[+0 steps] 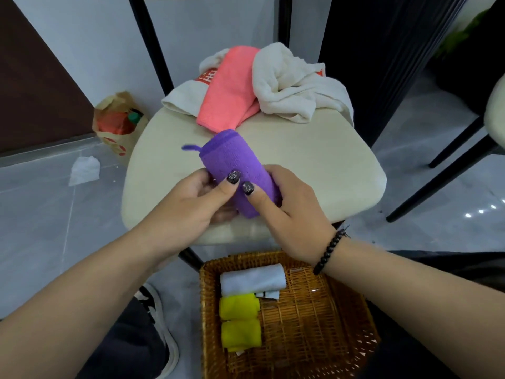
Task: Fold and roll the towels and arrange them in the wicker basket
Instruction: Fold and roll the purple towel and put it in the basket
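A rolled purple towel [232, 160] is held just above the cream chair seat [314, 165]. My left hand [191, 198] grips its near end from the left and my right hand [289, 212] clasps it from the right, both thumbs pressed on top. At the back of the seat lie a pink towel [229, 91] and crumpled white towels [292, 83]. The wicker basket [308, 324] stands on the floor below my wrists. Along its left side sit a rolled white towel [252, 279] and two rolled yellow towels [239, 322].
A paper bag [117, 124] with a bottle stands on the floor left of the chair, with a crumpled tissue [83, 169] nearby. Black chair legs [451, 170] rise at the right. My shoe [161, 329] is left of the basket.
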`<state>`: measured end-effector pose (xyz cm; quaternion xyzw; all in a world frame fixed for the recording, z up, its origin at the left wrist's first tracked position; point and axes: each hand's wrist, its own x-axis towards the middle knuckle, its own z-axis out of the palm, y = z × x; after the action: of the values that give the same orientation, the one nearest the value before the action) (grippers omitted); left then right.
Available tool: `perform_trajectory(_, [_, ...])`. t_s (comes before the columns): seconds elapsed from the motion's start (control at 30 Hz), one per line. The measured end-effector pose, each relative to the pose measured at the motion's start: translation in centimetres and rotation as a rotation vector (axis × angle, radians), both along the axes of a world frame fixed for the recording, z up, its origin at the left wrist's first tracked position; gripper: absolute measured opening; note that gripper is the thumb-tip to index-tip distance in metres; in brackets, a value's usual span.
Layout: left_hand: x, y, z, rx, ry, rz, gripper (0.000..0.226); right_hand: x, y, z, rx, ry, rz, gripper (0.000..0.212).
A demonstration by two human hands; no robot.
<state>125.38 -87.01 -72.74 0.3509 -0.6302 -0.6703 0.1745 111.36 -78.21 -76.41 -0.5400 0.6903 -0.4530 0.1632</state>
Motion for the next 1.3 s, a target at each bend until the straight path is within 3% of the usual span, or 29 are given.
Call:
perform_trajectory(0.17, [1.4,-0.4,-0.6,-0.003,0.054,-0.065,0.043,1.0,1.0,-0.6,-0.071,0.132,0.161,0.038])
perform_trajectory(0.3, [2.5,0.0,-0.5,-0.038,0.096,-0.142,0.038,0.6,1.6,0.0,-0.118,0.341,0.222,0.043])
perform_trajectory(0.43, [2.8,1.1,-1.1,0.034,0.211,-0.061,0.037,1.0,2.7,0.3,-0.14,0.346,0.248,0.044])
perform_trajectory(0.53, [2.9,1.6,-1.1,0.157,0.248,-0.036,0.045,0.7,3.3,1.0,-0.175,0.233,0.23,0.04])
perform_trajectory(0.67, [3.5,1.7,-1.0,0.055,0.019,-0.255,0.048,-0.3,3.9,2.9,-0.166,-0.042,0.21,0.041])
perform_trajectory(0.77, [3.8,2.5,-1.4,0.034,-0.152,-0.445,0.044,-0.6,4.0,3.5,0.025,-0.326,0.366,0.04])
perform_trajectory(0.93, [3.6,3.5,-3.2,0.015,-0.402,-0.651,0.052,0.9,4.7,1.3,0.365,-0.332,0.508,0.03])
perform_trajectory(1.13, [4.1,3.3,-6.5,0.127,-0.519,-0.636,0.043,1.6,5.6,-2.2,0.575,-0.497,0.404,0.032])
perform_trajectory(1.3, [5.0,3.4,-10.4,0.324,-0.569,-0.623,0.04,2.5,6.3,-6.7,0.751,-0.827,0.286,0.029])
